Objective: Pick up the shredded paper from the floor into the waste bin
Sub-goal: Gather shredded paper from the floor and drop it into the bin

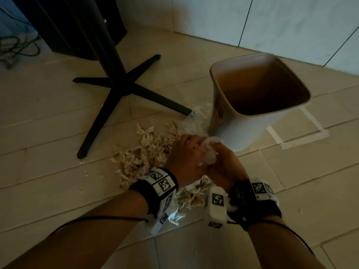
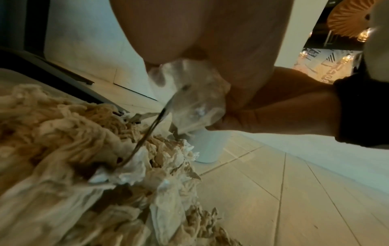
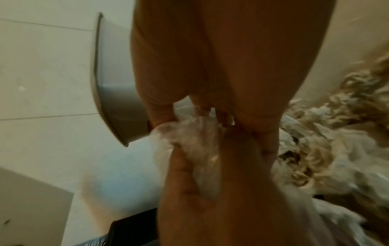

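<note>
Both hands, left hand point(image 1: 183, 158) and right hand point(image 1: 223, 162), grip one crumpled clear plastic film point(image 1: 208, 152) between them. Beige shredded paper point(image 1: 139, 158) is heaped on the tiled floor point(image 1: 58, 152) left of and under them; it looks light, soft and loose, best scooped from beneath. Just beyond stands the white square waste bin point(image 1: 250, 127).

- Shredded paper point(image 1: 141, 154): beige, crinkled strips in a loose heap on the tiled floor, mixed with crumpled clear plastic film point(image 1: 208, 152); small scraps lie scattered at the heap's left edge.
- Bin point(image 1: 258, 101): white, square with rounded corners, brownish inside, upright, open at the top, a red-and-yellow mark on one wall; stands on the floor just beside the heap.
</note>
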Demonstrator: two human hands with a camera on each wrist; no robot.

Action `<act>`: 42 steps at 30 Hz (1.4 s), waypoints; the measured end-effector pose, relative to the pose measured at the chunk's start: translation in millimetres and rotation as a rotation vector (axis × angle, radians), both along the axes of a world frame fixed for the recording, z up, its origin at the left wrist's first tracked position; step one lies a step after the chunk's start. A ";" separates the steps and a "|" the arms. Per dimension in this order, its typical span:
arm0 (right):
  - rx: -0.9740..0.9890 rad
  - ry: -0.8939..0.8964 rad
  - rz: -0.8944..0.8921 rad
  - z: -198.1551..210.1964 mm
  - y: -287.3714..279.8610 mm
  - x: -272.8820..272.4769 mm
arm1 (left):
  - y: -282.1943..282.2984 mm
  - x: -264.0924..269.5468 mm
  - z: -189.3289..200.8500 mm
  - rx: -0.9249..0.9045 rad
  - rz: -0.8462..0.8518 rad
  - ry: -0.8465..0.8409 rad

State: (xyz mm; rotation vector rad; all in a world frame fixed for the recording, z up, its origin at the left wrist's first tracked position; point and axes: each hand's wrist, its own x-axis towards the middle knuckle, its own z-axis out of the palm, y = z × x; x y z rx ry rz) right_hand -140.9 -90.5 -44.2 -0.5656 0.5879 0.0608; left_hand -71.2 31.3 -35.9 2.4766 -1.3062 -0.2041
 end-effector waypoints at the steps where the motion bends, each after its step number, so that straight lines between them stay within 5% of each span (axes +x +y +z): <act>1: -0.013 -0.034 -0.010 3.7 -1.4 2.5 | 2.9 -4.1 3.3 -0.069 0.015 -0.009; 7: -0.184 -0.044 -0.104 10.8 -4.8 4.7 | 15.6 -19.0 5.7 -0.344 -0.188 0.281; 16: -0.087 -0.092 0.010 23.0 7.2 -3.9 | 3.0 -21.0 20.8 -0.498 0.092 0.328; 19: -0.219 -0.047 0.072 22.4 4.2 -1.1 | -1.0 -13.9 19.2 -0.424 0.197 0.303; 22: -0.333 0.023 0.005 17.2 1.5 -0.6 | -2.4 -0.1 13.9 -0.398 0.177 0.272; 25: -0.311 0.067 -0.056 12.3 -2.0 -3.5 | -5.2 5.7 17.0 -0.449 0.093 0.437; 29: -0.246 0.054 -0.057 16.4 -14.2 -12.4 | -7.2 27.4 20.2 -0.324 0.133 0.685; 33: -0.168 0.117 -0.071 11.9 -26.5 -19.4 | -19.0 75.9 -5.6 0.026 0.219 0.324; 38: -0.163 0.182 -0.041 12.8 -33.8 -22.4 | -37.0 108.1 -34.3 0.470 0.211 0.201; 42: -0.233 0.242 -0.080 4.2 -37.3 -22.8 | -43.2 95.7 -36.3 0.646 0.172 0.026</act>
